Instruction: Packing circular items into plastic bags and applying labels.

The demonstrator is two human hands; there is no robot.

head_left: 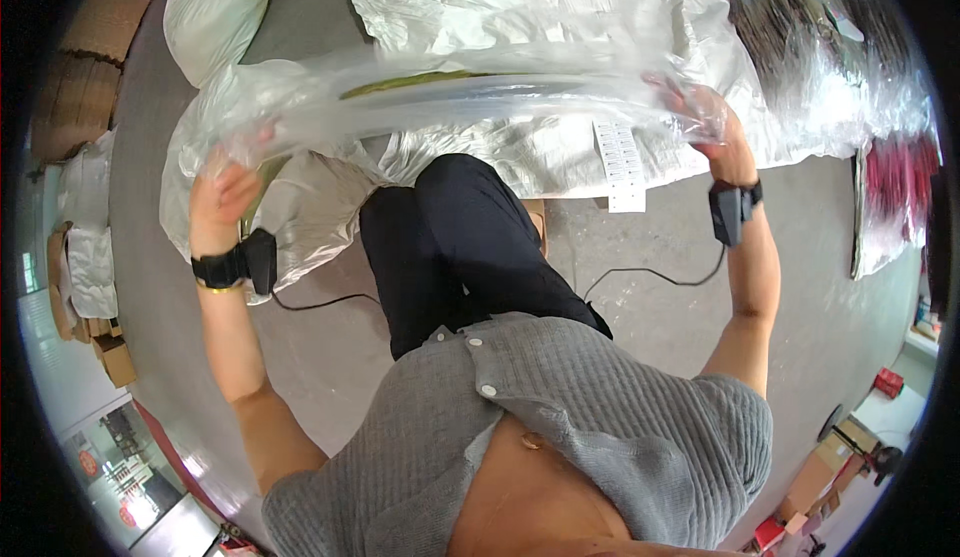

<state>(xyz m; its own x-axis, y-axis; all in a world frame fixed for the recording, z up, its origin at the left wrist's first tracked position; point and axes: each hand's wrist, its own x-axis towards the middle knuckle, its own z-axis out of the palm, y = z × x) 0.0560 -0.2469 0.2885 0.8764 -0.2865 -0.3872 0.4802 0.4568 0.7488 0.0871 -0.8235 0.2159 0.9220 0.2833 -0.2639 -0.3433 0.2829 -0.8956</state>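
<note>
A long clear plastic bag [480, 107], smeared by motion, stretches sideways in front of my knees. Something long and green [410, 84] shows in or behind the plastic; its kind is unclear. At the bag's left end my left hand [228, 185] has curled fingers closed on the plastic. My right hand [700, 115] grips the other end, with film partly covering its blurred fingers. Beneath the bag lies a crinkled white plastic sheet [570, 152]. A white label strip with printed marks [620, 167] rests on that sheet, near its front edge.
A full white sack [215, 17] stands at the far left, by stacked cardboard [105, 27]. Piles of plastic-wrapped goods [820, 67] lie at the far right, with wrapped red items [895, 197] nearer. A black cable [655, 272] runs from my right wrist.
</note>
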